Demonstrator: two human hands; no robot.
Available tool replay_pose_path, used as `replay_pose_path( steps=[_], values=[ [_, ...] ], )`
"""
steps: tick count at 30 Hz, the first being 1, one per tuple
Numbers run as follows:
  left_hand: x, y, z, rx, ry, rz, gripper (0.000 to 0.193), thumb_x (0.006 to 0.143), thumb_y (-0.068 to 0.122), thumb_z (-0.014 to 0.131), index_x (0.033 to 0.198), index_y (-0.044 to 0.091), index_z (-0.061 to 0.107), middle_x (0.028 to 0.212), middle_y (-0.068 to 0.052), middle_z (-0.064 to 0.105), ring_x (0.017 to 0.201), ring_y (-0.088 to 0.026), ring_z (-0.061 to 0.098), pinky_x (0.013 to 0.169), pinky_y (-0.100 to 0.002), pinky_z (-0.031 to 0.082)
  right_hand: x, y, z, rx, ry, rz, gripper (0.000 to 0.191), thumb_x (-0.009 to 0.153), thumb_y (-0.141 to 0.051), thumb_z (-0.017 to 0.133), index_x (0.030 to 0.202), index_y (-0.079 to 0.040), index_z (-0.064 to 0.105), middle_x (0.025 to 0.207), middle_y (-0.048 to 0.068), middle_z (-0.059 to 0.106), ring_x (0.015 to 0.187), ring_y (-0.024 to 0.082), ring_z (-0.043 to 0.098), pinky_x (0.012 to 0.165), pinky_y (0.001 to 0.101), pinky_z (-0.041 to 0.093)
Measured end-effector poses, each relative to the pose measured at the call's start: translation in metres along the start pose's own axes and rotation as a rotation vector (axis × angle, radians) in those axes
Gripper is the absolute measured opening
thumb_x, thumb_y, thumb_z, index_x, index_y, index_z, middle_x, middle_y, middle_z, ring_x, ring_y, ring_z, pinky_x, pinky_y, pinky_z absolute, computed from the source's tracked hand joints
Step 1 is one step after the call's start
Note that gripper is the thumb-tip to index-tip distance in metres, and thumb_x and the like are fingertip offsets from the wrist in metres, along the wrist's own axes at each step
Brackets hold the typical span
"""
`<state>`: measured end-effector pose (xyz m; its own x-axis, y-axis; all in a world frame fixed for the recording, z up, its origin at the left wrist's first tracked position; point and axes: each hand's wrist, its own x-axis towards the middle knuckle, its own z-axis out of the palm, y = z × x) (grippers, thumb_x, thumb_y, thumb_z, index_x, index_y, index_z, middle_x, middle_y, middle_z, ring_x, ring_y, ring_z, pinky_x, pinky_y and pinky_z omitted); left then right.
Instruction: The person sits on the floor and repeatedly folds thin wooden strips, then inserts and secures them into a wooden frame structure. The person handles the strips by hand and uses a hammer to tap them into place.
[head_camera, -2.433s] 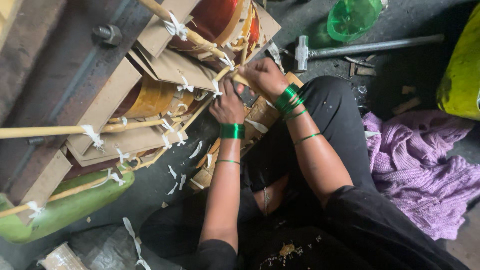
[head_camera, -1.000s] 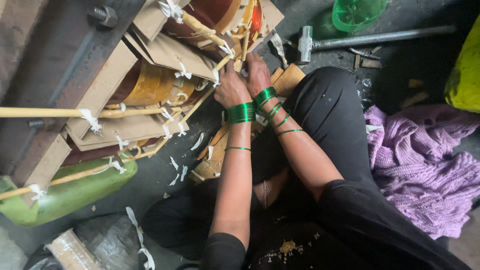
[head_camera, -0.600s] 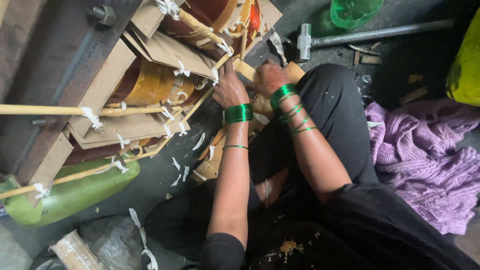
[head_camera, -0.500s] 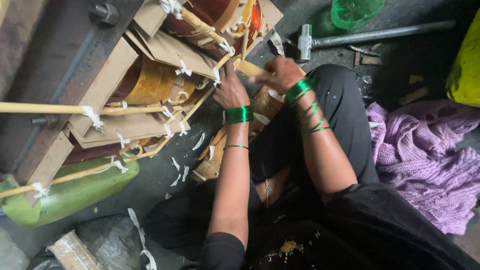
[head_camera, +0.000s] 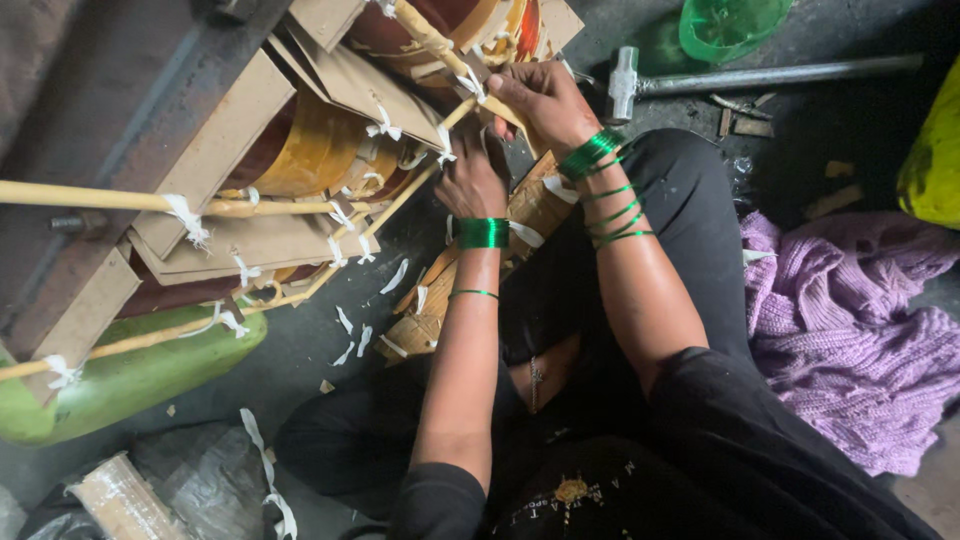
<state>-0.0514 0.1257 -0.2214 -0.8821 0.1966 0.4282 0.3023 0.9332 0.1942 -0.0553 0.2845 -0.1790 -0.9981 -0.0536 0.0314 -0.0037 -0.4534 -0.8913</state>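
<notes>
Head view: both hands (head_camera: 505, 140) grip bamboo sticks (head_camera: 440, 45) over brown cardboard panels (head_camera: 240, 130).

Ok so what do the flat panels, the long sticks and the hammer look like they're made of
Flat panels: probably pressed board or thick card; matt brown faces, cut straight edges.
Long sticks: likely bamboo or cane; pale yellow, round, smooth, bound with white strips.
Hammer: metal; dull grey head and tubular handle.
Right hand grips one stick.

Both hands, left (head_camera: 470, 180) and right (head_camera: 540, 98), on a thin wooden stick (head_camera: 455, 108) amid tied cardboard sheets (head_camera: 250, 240).
</notes>
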Motion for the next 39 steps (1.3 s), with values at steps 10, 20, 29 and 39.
replay_pose_path(
  steps=[10,20,29,39],
  values=[
    [0.005,0.012,0.007,0.075,0.013,-0.166,0.023,0.103,0.032,0.053,0.123,0.024,0.062,0.104,-0.009,0.075,0.068,-0.039,0.072,0.058,-0.055,0.055,-0.021,0.013,-0.017,-0.407,0.161,0.01,0.032,0.105,-0.021,0.052,0.116,0.002,0.071,0.07,0.008,0.069,0.06,0.016,0.07,0.059,0.0312,0.056],
    [0.002,0.011,0.016,0.183,-0.001,-0.255,0.037,0.103,0.045,0.063,0.137,0.029,0.063,0.076,-0.012,0.072,0.059,-0.036,0.072,0.053,-0.049,0.057,-0.015,0.053,0.01,-1.511,0.255,-0.006,0.029,0.087,-0.023,0.066,0.115,-0.019,0.075,0.082,0.018,0.072,0.074,0.038,0.07,0.067,0.0518,0.055],
    [0.004,0.017,-0.003,-0.028,-0.263,-0.263,0.047,0.098,0.02,0.052,0.143,0.033,0.052,0.152,-0.003,0.058,0.075,-0.042,0.073,0.066,-0.057,0.058,-0.015,0.04,0.021,-0.976,0.439,-0.224,0.013,0.096,-0.011,0.066,0.106,-0.008,0.072,0.076,0.013,0.074,0.068,0.027,0.075,0.066,0.0403,0.058],
    [0.029,0.034,-0.009,0.025,-0.255,-0.345,0.021,0.098,0.026,0.059,0.099,0.012,0.074,0.088,-0.013,0.076,0.076,-0.037,0.075,0.064,-0.051,0.06,-0.004,0.04,0.013,-0.044,0.274,0.032,0.043,0.081,0.005,0.062,0.122,-0.004,0.066,0.096,-0.002,0.072,0.081,0.005,0.067,0.069,0.024,0.055]
  ],
)
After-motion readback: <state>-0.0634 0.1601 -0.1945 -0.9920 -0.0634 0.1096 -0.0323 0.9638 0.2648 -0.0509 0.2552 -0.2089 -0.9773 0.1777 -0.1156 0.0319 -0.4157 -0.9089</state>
